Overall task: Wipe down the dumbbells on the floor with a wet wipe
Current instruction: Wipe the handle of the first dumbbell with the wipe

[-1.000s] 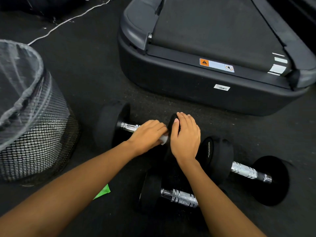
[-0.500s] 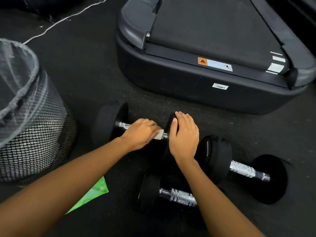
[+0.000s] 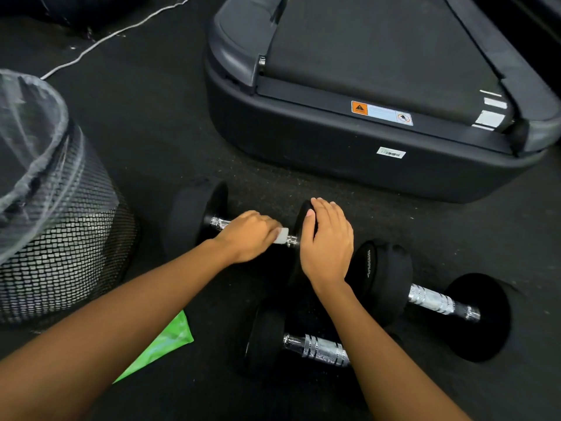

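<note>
Beyond the grip, the treadmill base fills the far side of the floor, and out to the left of the grip stands a mesh bin with a clear liner. Three dumbbells lie on the floor: the far dumbbell is the one in the grip, the right dumbbell lies just right of it, and the near dumbbell lies just behind the right wrist. A green wipe packet shows under the left forearm.

The left hand is clenched around the far dumbbell's chrome handle with the wet wipe folded under its fingers, a white corner sticking out toward the inner weight. The right hand rests flat and spread on top of that weight, pressing it steady without closing on anything.

The step in hand looks like rubbing the handle of the first dumbbell. Next would likely be sliding the wipe along the rest of the bar, then over both black heads, with the right hand stopping any roll. The other two look untouched.
</note>
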Available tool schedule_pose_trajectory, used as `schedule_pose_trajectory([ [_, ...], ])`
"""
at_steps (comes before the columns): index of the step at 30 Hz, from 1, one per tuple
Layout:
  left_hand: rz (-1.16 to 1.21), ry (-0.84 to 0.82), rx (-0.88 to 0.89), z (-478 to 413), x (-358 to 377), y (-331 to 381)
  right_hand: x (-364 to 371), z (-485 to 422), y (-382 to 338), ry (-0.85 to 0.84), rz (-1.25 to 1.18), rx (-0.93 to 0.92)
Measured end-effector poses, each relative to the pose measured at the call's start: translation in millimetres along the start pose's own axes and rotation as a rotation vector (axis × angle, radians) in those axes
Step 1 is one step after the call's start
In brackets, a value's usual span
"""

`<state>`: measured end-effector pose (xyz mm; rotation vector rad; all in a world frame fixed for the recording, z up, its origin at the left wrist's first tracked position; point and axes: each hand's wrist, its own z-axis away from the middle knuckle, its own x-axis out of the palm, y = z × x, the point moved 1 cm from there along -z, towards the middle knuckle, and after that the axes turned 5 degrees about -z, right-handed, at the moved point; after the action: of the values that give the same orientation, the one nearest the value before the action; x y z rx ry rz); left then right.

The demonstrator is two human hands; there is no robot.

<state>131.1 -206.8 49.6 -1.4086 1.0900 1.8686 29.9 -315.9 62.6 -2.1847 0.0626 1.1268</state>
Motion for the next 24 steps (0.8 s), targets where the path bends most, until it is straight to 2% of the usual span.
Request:
schedule_pose_trajectory([
  [3,0.037,-0.046,-0.133,-6,-5,3,-1,0,0,0.01,-0.005,-0.001],
  [7,0.057,-0.091,-0.095,-12,-1,20,0,0,0,0.02,-0.011,-0.001],
  [11,0.091,-0.101,-0.042,-5,-3,7,0,1,0,0.013,-0.009,-0.003],
  [16,0.015,-0.137,-0.16,-11,-6,9,0,0,0,0.013,-0.001,-0.002],
  [24,0.123,-0.001,0.103,4,-4,0,2,0,2,0.023,0.018,-0.014],
])
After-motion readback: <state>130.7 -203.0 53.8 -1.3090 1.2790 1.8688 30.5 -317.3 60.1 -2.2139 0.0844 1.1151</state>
